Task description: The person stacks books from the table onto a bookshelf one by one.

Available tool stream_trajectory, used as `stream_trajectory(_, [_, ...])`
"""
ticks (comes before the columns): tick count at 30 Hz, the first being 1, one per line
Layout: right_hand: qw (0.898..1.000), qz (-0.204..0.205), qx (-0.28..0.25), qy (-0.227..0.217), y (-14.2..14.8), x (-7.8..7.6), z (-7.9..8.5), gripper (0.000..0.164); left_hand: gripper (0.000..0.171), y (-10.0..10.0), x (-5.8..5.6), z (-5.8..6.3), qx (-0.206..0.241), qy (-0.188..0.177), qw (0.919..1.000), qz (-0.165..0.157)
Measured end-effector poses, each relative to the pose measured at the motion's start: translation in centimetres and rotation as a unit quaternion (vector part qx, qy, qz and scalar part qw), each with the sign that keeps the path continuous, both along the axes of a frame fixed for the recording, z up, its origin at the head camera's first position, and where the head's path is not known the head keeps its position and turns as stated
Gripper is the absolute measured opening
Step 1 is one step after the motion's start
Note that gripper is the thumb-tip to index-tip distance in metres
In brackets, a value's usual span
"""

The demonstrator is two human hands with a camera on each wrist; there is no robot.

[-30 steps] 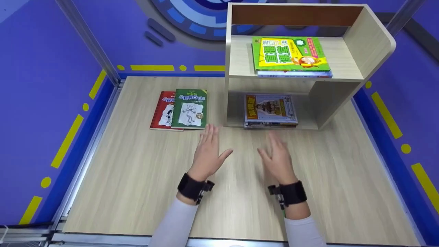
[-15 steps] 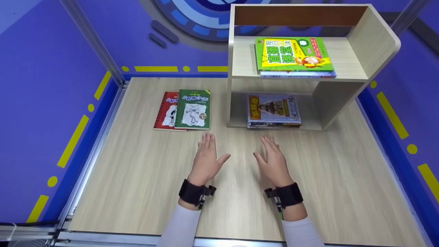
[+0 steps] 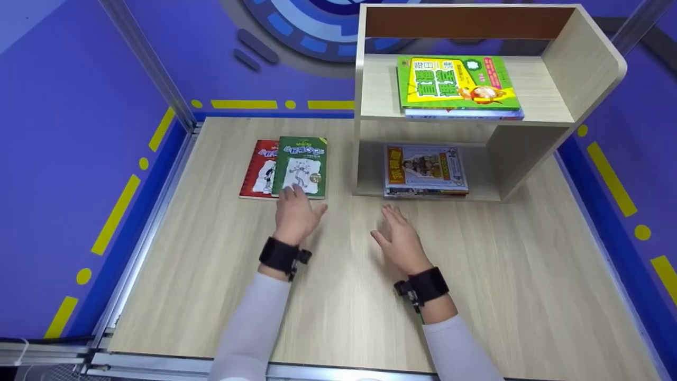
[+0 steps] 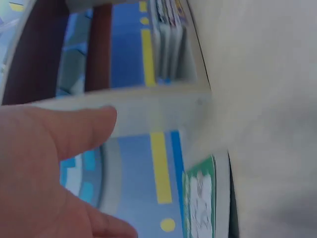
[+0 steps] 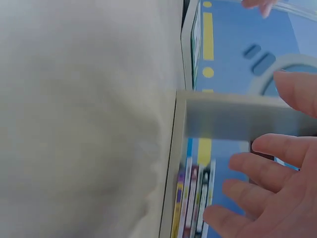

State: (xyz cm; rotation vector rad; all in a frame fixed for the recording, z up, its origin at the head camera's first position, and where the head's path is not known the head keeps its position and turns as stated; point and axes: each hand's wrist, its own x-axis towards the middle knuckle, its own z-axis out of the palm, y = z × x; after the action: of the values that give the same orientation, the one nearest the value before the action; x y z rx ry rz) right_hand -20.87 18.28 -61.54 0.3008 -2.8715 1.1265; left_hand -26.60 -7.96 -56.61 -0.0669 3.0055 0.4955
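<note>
A green paperback book (image 3: 300, 164) lies flat on the table, overlapping a red book (image 3: 260, 172) to its left. My left hand (image 3: 296, 214) is at the green book's front edge, its fingertips over the lower part of the cover in the head view and its thumb spread to the right. In the left wrist view the green book (image 4: 200, 198) appears beyond the thumb. My right hand (image 3: 399, 241) hovers over the table in front of the shelf, fingers extended and holding nothing. The right wrist view shows those fingers (image 5: 262, 171) spread apart.
A two-tier wooden shelf (image 3: 560, 106) stands at the back right. On its upper board lies a green and yellow book (image 3: 457, 82) atop another; a small stack of books (image 3: 426, 169) lies on the lower board. Blue panels (image 3: 79, 132) wall the table (image 3: 338, 317).
My left hand has moved forward and left, from bare table to the green book's front edge. My right hand has shifted left. The books stay where they were.
</note>
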Motion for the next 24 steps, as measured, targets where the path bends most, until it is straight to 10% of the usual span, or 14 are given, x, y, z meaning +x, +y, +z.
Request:
stream_trajectory(5, [0.999, 0.038, -0.009, -0.012, -2.3, -1.5, 0.3, 0.071, 0.1, -2.2, -4.8, -0.8, -0.021, 0.035, 0.9966, 0.071])
stream_trajectory(12, [0.998, 0.06, -0.026, -0.014, -5.6, -3.3, 0.1, 0.067, 0.113, -3.4, -9.6, -3.0, -0.005, -0.008, 0.9908, 0.135])
stream_trajectory(24, [0.994, 0.01, -0.087, -0.065, -8.6, -5.4, -0.1, 0.067, 0.103, -4.2, -10.4, -3.9, 0.089, -0.035, 0.9813, 0.167])
